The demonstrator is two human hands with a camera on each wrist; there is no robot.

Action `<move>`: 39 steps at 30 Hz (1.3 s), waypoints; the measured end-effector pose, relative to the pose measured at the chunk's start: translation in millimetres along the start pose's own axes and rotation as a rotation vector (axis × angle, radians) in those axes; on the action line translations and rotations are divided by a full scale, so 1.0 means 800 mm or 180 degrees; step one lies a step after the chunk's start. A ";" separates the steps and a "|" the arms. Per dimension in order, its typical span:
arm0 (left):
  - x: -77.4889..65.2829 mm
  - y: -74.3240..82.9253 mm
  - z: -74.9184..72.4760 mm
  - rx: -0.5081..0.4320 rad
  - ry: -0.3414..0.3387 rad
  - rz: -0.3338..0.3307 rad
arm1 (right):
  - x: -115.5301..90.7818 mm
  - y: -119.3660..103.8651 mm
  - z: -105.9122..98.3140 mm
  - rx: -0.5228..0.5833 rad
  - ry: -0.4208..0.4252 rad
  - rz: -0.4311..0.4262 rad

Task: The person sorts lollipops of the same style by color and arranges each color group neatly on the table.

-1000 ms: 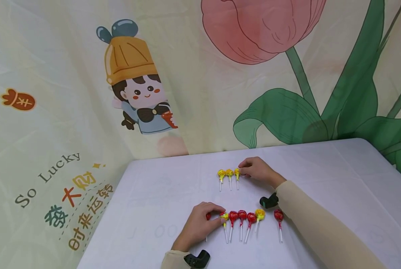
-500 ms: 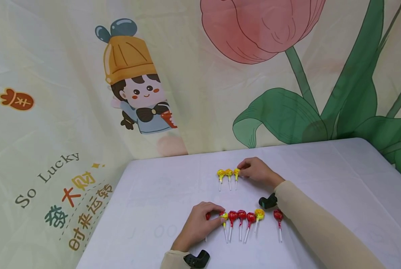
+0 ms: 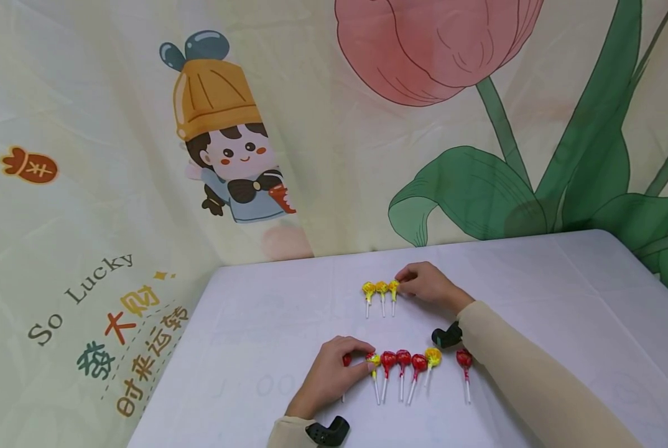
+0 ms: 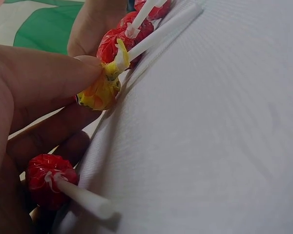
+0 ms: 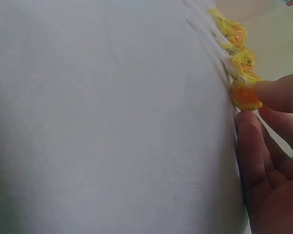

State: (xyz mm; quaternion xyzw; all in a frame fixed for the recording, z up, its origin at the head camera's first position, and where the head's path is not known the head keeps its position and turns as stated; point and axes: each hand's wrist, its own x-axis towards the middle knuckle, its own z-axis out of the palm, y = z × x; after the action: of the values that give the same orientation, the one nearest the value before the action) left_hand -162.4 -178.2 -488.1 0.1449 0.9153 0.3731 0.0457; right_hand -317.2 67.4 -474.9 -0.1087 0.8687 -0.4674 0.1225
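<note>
My left hand (image 3: 329, 374) pinches the head of a yellow lollipop (image 4: 100, 92) between thumb and fingers at the left part of the near row. Under that hand lies a red lollipop (image 4: 48, 181), partly hidden by the fingers in the head view. Farther back, my right hand (image 3: 431, 287) pinches the rightmost yellow lollipop (image 5: 245, 96) of a short row by its wrapped head. Two more yellow lollipops, one at the far left (image 3: 369, 289) and one in the middle (image 3: 382, 288), lie close beside it, sticks pointing toward me.
Right of my left hand lie several red lollipops (image 3: 403, 358) and a yellow lollipop (image 3: 433, 357). A separate red lollipop (image 3: 464, 359) lies near the right sleeve (image 3: 524, 367). The white table (image 3: 267, 323) meets a printed cloth backdrop (image 3: 323, 124).
The yellow lollipop in my right hand has shifted slightly left, closer to the other two, its stick swinging left. My left hand has stayed in place.
</note>
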 end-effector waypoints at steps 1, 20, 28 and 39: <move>0.000 0.000 0.000 -0.0014 -0.0001 -0.0006 | 0.000 0.001 -0.001 0.0006 -0.0008 0.0000; -0.002 0.001 -0.007 -0.0327 -0.0029 -0.0178 | -0.014 0.001 -0.014 0.0110 -0.0084 0.0041; -0.002 0.001 -0.006 -0.0401 -0.0009 -0.0165 | -0.019 0.005 -0.020 0.0109 -0.0112 0.0052; 0.000 0.006 -0.008 -0.0499 0.0118 -0.0215 | -0.018 0.013 -0.021 0.0164 -0.0103 0.0076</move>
State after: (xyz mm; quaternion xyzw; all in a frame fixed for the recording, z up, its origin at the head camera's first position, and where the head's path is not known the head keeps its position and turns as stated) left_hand -162.3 -179.2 -480.3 0.1030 0.8883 0.4445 0.0525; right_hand -309.7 91.0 -473.1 -0.1026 0.8555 -0.4863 0.1449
